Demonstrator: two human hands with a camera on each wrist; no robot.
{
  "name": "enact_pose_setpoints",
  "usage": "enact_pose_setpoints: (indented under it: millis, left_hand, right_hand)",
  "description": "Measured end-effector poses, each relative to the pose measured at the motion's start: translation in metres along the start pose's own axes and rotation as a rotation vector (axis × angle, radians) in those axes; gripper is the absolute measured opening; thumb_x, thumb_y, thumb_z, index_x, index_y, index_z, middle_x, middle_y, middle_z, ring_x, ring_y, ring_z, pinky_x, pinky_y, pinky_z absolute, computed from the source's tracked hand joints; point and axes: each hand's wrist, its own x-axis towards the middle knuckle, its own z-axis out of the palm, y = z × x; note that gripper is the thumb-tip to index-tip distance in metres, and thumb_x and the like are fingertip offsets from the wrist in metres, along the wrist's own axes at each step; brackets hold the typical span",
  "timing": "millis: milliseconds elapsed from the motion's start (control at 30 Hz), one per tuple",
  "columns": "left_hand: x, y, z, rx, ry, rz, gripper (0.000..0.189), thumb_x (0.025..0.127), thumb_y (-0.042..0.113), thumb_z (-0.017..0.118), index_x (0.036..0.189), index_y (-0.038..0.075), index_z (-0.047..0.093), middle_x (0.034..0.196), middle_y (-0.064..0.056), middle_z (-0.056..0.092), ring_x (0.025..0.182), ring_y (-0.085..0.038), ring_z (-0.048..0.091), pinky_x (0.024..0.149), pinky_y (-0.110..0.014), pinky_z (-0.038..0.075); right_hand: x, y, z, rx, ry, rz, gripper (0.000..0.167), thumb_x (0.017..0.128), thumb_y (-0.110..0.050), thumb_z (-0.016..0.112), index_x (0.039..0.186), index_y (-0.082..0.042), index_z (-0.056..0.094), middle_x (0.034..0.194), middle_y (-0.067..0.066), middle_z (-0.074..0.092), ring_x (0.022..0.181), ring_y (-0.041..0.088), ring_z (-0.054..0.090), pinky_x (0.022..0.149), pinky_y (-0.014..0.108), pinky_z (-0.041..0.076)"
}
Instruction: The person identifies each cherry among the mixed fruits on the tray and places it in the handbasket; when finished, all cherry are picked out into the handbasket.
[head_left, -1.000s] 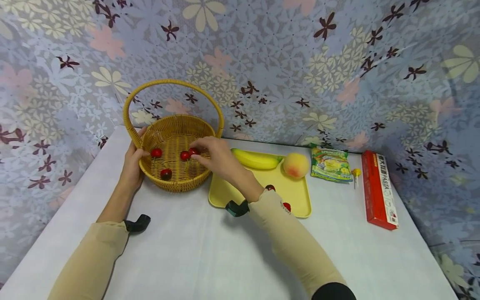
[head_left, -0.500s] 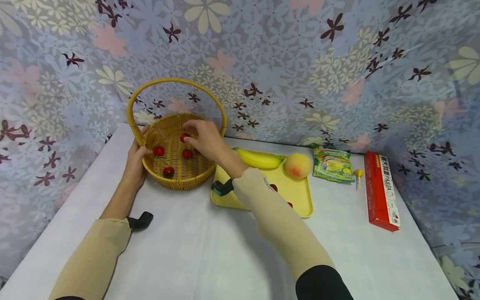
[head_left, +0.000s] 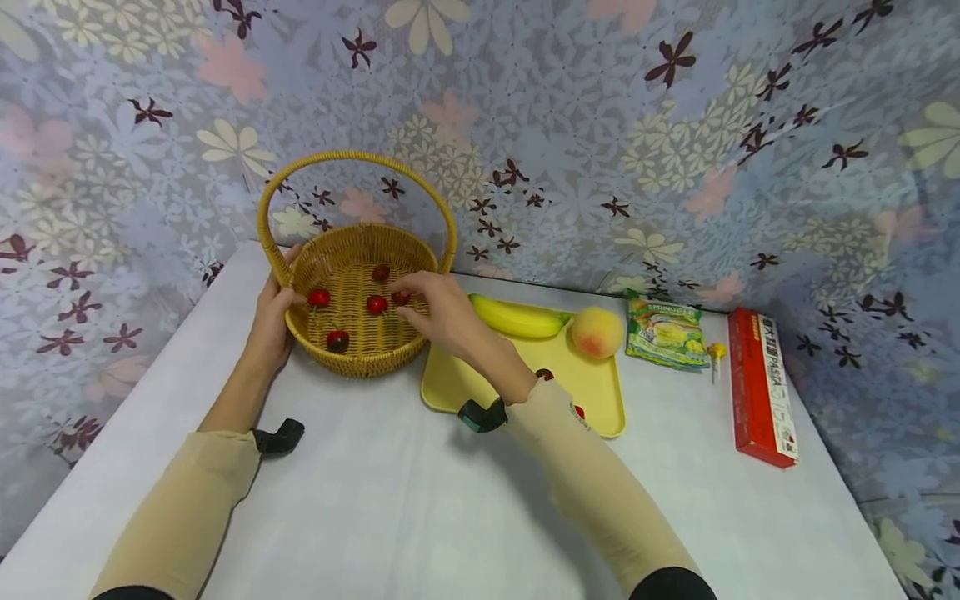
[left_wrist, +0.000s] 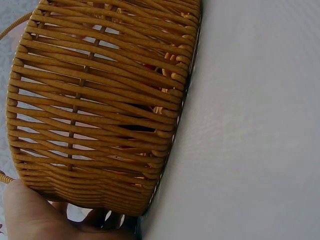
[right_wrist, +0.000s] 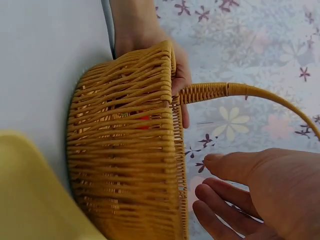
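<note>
A yellow wicker basket (head_left: 363, 365) with a tall arched handle stands at the table's left. My left hand (head_left: 268, 325) grips its left rim, thumb over the edge and fingers along the outside. Several dark red cherries lie inside, among them a left cherry (head_left: 318, 297), a front cherry (head_left: 337, 341) and a back cherry (head_left: 381, 272). My right hand (head_left: 453, 321) reaches over the right rim, its fingertips overlapping another cherry (head_left: 401, 296) in the head view. In the right wrist view, the right hand's thumb and fingers stand apart with nothing between them.
Right of the basket, a yellow tray (head_left: 450, 392) bears a banana (head_left: 517, 318), a peach (head_left: 597, 333) and red fruits partly hidden by my sleeve. Farther right lie a green packet (head_left: 666, 333), a yellow lollipop (head_left: 717, 352) and a red pasta box (head_left: 761, 387). Floral cloth hangs behind.
My right hand went to the basket's back with a cherry, then returned toward the right rim. That cherry now lies near the back. The left hand keeps its grip on the rim.
</note>
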Motion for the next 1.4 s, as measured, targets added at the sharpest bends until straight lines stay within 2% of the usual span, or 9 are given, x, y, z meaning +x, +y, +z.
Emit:
enact_pose_setpoints:
  millis: [67, 200, 333, 500, 700, 833, 1100, 1200, 1400]
  left_hand:
    - [0.0, 0.001, 0.0, 0.001, 0.002, -0.005, 0.08, 0.093, -0.002, 0.036, 0.166, 0.031, 0.035, 0.172, -0.003, 0.026, 0.15, -0.021, 0.029, 0.121, -0.03, 0.028]
    - [0.0, 0.002, 0.0, -0.008, 0.011, -0.017, 0.08, 0.093, -0.003, 0.035, 0.165, 0.031, 0.035, 0.172, -0.002, 0.027, 0.149, -0.019, 0.029, 0.119, -0.028, 0.029]
    - [0.0, 0.002, 0.001, -0.011, 0.014, -0.023, 0.08, 0.093, -0.004, 0.036, 0.165, 0.03, 0.036, 0.172, -0.001, 0.028, 0.149, -0.019, 0.03, 0.119, -0.027, 0.029]
    - [-0.001, 0.003, 0.0, -0.008, 0.012, -0.03, 0.081, 0.092, -0.003, 0.036, 0.165, 0.032, 0.035, 0.172, 0.0, 0.029, 0.151, -0.019, 0.03, 0.12, -0.026, 0.029]
    - [-0.001, 0.004, -0.002, 0.0, 0.003, -0.037, 0.081, 0.093, -0.003, 0.035, 0.164, 0.035, 0.036, 0.173, 0.001, 0.028, 0.152, -0.019, 0.028, 0.123, -0.029, 0.026]
    - [0.0, 0.003, -0.002, 0.005, -0.002, -0.032, 0.081, 0.094, -0.003, 0.035, 0.165, 0.034, 0.034, 0.173, 0.001, 0.027, 0.154, -0.02, 0.027, 0.125, -0.03, 0.025]
    - [0.002, 0.002, -0.001, -0.007, -0.003, -0.033, 0.08, 0.094, -0.002, 0.035, 0.165, 0.034, 0.036, 0.173, 0.001, 0.027, 0.152, -0.018, 0.028, 0.124, -0.03, 0.025]
    - [0.003, 0.002, -0.001, -0.015, -0.006, -0.028, 0.08, 0.094, -0.003, 0.035, 0.164, 0.034, 0.036, 0.173, 0.0, 0.027, 0.152, -0.019, 0.028, 0.122, -0.029, 0.027]
    - [0.001, 0.002, -0.002, -0.031, 0.001, -0.03, 0.079, 0.094, -0.003, 0.034, 0.165, 0.032, 0.036, 0.172, -0.001, 0.028, 0.15, -0.019, 0.03, 0.116, -0.024, 0.033]
  right_hand:
    - [-0.008, 0.002, -0.003, 0.019, 0.008, -0.016, 0.03, 0.102, -0.013, 0.069, 0.131, -0.008, 0.072, 0.132, 0.01, 0.072, 0.111, 0.025, 0.067, 0.096, 0.043, 0.055]
    - [-0.025, 0.004, -0.009, 0.024, 0.026, -0.039, 0.029, 0.1, -0.014, 0.071, 0.129, -0.008, 0.073, 0.129, 0.009, 0.073, 0.108, 0.024, 0.068, 0.092, 0.04, 0.056]
    - [-0.042, 0.008, -0.015, 0.042, 0.058, -0.04, 0.029, 0.098, -0.012, 0.074, 0.126, -0.008, 0.073, 0.129, 0.009, 0.073, 0.118, 0.022, 0.067, 0.099, 0.038, 0.056]
    - [-0.066, 0.02, -0.023, 0.062, 0.102, 0.01, 0.029, 0.097, -0.011, 0.075, 0.126, -0.006, 0.073, 0.132, 0.009, 0.071, 0.125, 0.025, 0.066, 0.101, 0.038, 0.056]
    - [-0.093, 0.039, -0.034, 0.1, 0.134, 0.081, 0.033, 0.095, -0.013, 0.078, 0.127, -0.008, 0.073, 0.13, 0.009, 0.073, 0.124, 0.025, 0.067, 0.102, 0.042, 0.056]
    - [-0.111, 0.053, -0.041, 0.13, 0.144, 0.127, 0.036, 0.094, -0.018, 0.08, 0.129, -0.01, 0.073, 0.13, 0.01, 0.073, 0.124, 0.025, 0.068, 0.103, 0.043, 0.056]
    - [-0.15, 0.076, -0.051, 0.113, 0.15, 0.205, 0.038, 0.094, -0.02, 0.08, 0.13, -0.008, 0.073, 0.13, 0.014, 0.072, 0.121, 0.028, 0.068, 0.101, 0.05, 0.056]
    - [-0.161, 0.086, -0.053, 0.145, 0.128, 0.236, 0.038, 0.092, -0.015, 0.081, 0.128, -0.004, 0.073, 0.128, 0.017, 0.072, 0.118, 0.031, 0.068, 0.1, 0.052, 0.056]
    - [-0.17, 0.101, -0.056, 0.292, -0.012, 0.319, 0.048, 0.086, -0.011, 0.087, 0.13, -0.001, 0.071, 0.129, 0.017, 0.071, 0.119, 0.035, 0.069, 0.101, 0.049, 0.056]
